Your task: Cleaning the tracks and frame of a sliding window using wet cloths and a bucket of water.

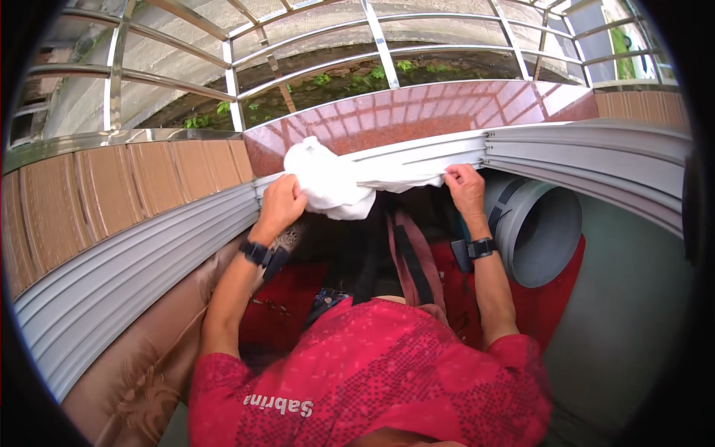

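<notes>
Head view: white cloth stretched along the window track, fingers of left hand and right hand clenched on it.

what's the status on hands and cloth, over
Left hand bunching white cloth on the window track. Right hand pinning its far end. Nothing in the way.

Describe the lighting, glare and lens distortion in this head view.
Head view: daylight, bright outside; the white cloth between left hand and right hand is nearly blown out; glare on the steel railing; the grey window track bows from fisheye; black vignette at corners; focus sharp.
</notes>
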A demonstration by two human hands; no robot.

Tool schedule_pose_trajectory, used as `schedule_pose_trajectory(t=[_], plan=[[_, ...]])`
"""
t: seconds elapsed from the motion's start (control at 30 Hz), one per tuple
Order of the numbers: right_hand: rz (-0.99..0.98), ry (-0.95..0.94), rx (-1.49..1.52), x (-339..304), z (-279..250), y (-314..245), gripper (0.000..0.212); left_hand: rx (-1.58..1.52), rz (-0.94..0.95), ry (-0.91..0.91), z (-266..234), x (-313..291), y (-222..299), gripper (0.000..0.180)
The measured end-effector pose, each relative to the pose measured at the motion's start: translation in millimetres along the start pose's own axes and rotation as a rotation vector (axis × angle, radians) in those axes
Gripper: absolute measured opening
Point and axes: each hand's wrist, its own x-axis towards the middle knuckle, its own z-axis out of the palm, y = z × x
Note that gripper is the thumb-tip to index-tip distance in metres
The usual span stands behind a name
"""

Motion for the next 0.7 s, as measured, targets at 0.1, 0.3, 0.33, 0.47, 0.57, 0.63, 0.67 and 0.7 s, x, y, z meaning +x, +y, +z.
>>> schedule_pose_trajectory(t=[0.1,0.3,0.33,0.47,0.57,0.63,0.67,0.7], plan=[[0.121,0.086,-0.047,15,-15,-36,0.016,0.07,0.039,0.096,-7,-32,2,0.013],[-0.206,0.159,-0.164,28,24,-40,0.042,0.351,0.375,0.461,6,-9,50,0.033],[-0.209,0.16,-0.169,23,30,-34,0.042,0.187,0.424,0.381,19,-3,54,0.032],[-0.222,-0.009,-0.466,-3,38,5,0.036,-0.065,0.5,0.272,80,41,70,0.03],[-0.326,-0.031,-0.472,11,41,10,0.027,-0.058,0.509,0.141,114,65,57,0.026],[-0.333,-0.083,-0.452,23,48,5,0.021,0.045,0.531,0.038,127,67,45,0.021],[-0.387,-0.176,-0.477,30,55,5,0.017,0.066,0.533,0.073,126,65,38,0.016],[-0.444,-0.271,-0.498,34,61,4,0.014,0.066,0.532,0.06,123,60,29,0.016]])
